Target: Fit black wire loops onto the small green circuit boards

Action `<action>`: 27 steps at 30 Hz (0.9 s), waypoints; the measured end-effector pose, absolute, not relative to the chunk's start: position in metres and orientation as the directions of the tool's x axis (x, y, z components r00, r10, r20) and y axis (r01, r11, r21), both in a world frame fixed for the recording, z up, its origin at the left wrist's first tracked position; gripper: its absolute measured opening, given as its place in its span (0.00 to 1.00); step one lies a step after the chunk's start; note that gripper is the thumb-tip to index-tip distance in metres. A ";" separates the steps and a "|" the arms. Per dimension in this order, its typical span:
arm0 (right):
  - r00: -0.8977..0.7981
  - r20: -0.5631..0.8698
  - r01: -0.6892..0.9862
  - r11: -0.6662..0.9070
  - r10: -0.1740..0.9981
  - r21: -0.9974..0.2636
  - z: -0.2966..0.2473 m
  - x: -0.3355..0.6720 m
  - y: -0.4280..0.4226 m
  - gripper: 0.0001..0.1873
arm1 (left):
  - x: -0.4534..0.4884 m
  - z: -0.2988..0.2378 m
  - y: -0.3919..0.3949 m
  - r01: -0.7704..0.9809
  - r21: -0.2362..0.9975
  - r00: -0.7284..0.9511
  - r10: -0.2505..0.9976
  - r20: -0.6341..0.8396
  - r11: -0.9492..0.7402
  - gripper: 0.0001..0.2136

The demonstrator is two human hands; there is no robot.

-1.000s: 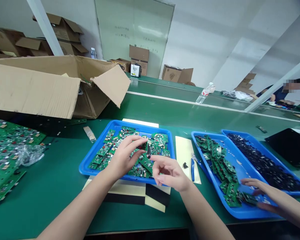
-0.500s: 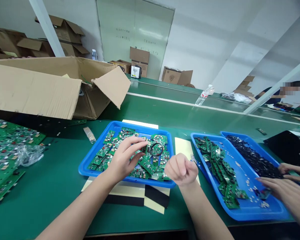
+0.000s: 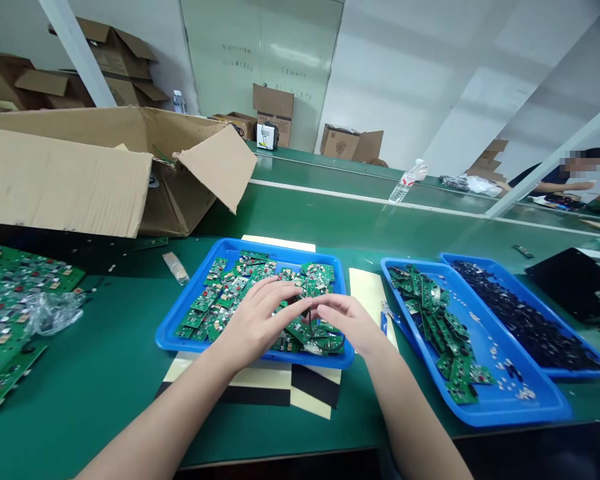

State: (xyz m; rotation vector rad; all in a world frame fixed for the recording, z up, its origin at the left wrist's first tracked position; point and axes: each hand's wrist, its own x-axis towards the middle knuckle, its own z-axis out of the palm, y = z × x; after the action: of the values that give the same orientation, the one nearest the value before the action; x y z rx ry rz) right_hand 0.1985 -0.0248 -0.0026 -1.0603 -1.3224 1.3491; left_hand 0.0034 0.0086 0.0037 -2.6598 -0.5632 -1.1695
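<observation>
Both hands over the near-right part of the blue tray (image 3: 180, 319) of small green circuit boards (image 3: 219, 308). My left hand (image 3: 257, 321) and right hand (image 3: 347, 319) meet fingertip to fingertip, pinched together on a small dark part (image 3: 306, 313) above the pile. Looks like the picking-and-sorting step; next calls for a clean lift clear of loose boards. Second board tray (image 3: 500, 407) right, open carton (image 3: 70, 173) far left, blue-handled cutters (image 3: 383, 321) just beside my right hand.
</observation>
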 end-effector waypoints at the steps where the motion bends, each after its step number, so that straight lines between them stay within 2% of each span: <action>1: -0.204 0.008 -0.056 -0.004 0.979 -0.998 -0.003 0.197 -0.025 0.13 | 0.003 0.003 0.010 0.411 -0.015 0.615 0.266 0.743 -0.911 0.16; 9: -0.240 -0.113 -0.156 -0.153 0.964 -0.976 -0.014 0.195 -0.021 0.10 | 0.004 -0.001 0.012 0.416 0.008 0.588 0.275 0.761 -0.909 0.16; 12: -0.208 -0.146 -0.222 -0.192 0.967 -0.956 -0.016 0.192 -0.020 0.12 | 0.005 -0.001 0.013 0.416 0.021 0.572 0.280 0.771 -0.909 0.15; 19: -0.205 -0.206 -0.394 -0.273 0.957 -0.878 -0.011 0.181 -0.021 0.15 | 0.007 -0.005 0.012 0.424 0.140 0.532 0.371 0.761 -0.895 0.14; 27: -0.201 -0.215 -0.396 -0.280 0.956 -0.875 -0.010 0.181 -0.022 0.15 | 0.007 -0.006 0.013 0.356 0.251 0.509 0.412 0.756 -0.900 0.12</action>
State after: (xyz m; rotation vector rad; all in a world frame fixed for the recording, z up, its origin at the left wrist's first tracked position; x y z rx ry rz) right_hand 0.1814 -0.0221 -0.0100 -0.9754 -0.8474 1.6818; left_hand 0.0073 0.0128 -0.0063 -2.7832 -0.7097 -1.4223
